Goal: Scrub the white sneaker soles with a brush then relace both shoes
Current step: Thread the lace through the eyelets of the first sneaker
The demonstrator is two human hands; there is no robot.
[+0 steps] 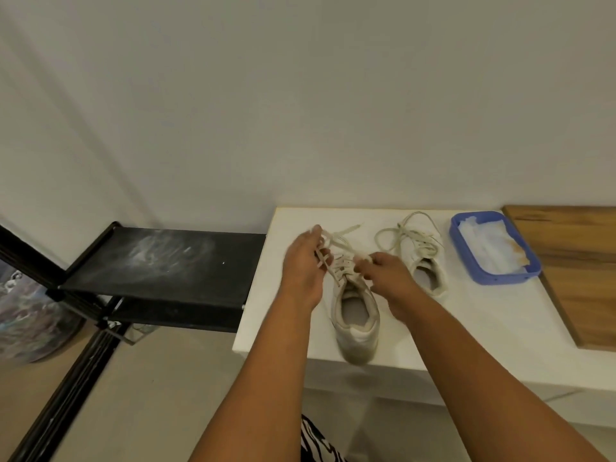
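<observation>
A white sneaker (356, 323) stands on the white table (466, 321) with its heel over the front edge and its toe pointing away from me. My left hand (301, 265) grips its white lace (338, 240) at the left of the eyelets. My right hand (388, 273) pinches the lace at the right side of the tongue. The second white sneaker (426, 268) stands further right, heel towards me, with its loose lace (410, 235) looped over the toe and table. No brush is in view.
A blue plastic tray (466, 261) holding white cloths or wipes sits right of the shoes. A wooden board (580, 271) lies at the table's right end. A black rack (160, 261) with a dusty top stands left of the table. The wall runs close behind.
</observation>
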